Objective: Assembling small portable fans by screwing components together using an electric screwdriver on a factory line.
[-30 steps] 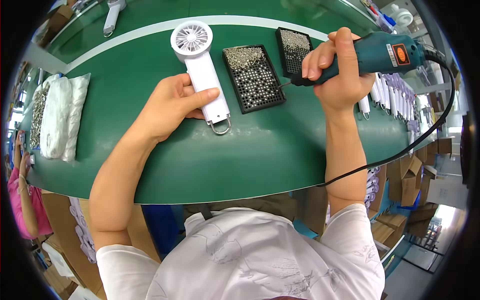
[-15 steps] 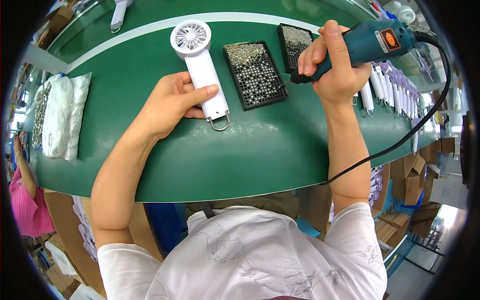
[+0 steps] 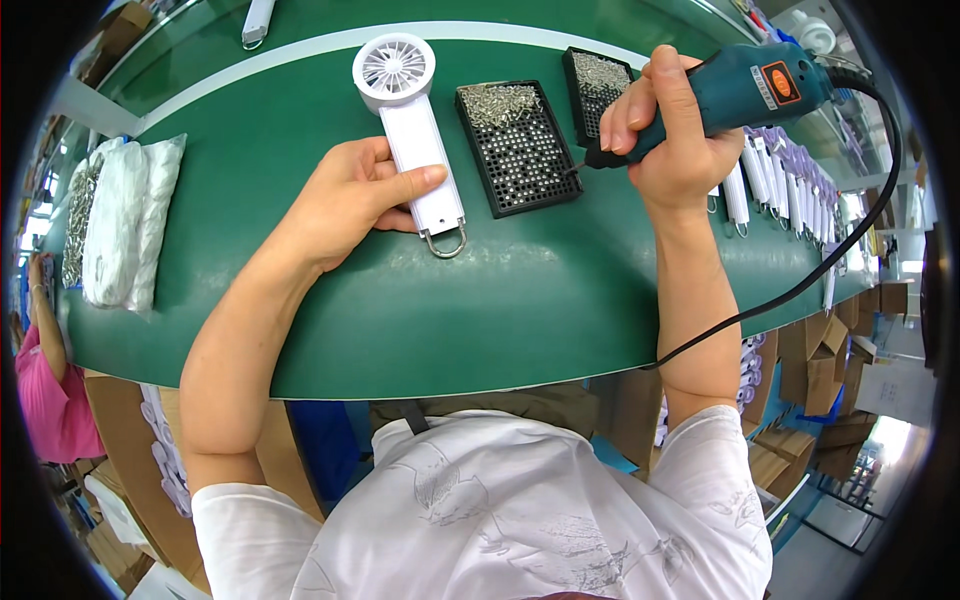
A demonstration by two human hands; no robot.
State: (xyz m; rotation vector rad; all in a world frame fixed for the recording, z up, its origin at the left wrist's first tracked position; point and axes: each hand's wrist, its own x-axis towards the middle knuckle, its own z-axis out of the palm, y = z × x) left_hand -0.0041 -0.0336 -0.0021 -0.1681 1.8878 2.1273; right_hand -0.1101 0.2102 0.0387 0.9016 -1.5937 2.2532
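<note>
A white handheld fan (image 3: 420, 160) lies on the green table, its round grille at the far end and a metal loop at the near end. My left hand (image 3: 350, 195) grips its handle, thumb across the top. In my right hand (image 3: 680, 135) is a teal electric screwdriver (image 3: 745, 90) with a black cord, tilted so its bit points left and down. That bit is at the right edge of a black screw tray (image 3: 530, 190), whose holes hold rows of small screws, with loose ones heaped at the far end. I cannot tell whether a screw is on the tip.
Behind the first tray stands a second black screw tray (image 3: 585, 100). Several white fans (image 3: 785, 180) lie in a row at the right. Clear plastic bags (image 3: 130, 225) lie at the left. Another fan handle (image 3: 257, 22) is at the far left; a person in pink (image 3: 55, 400) is beyond the table's left end.
The view has shifted slightly, so the fan and trays appear a little farther right. Both hands keep their holds; the screwdriver bit stays at the tray's right edge.
</note>
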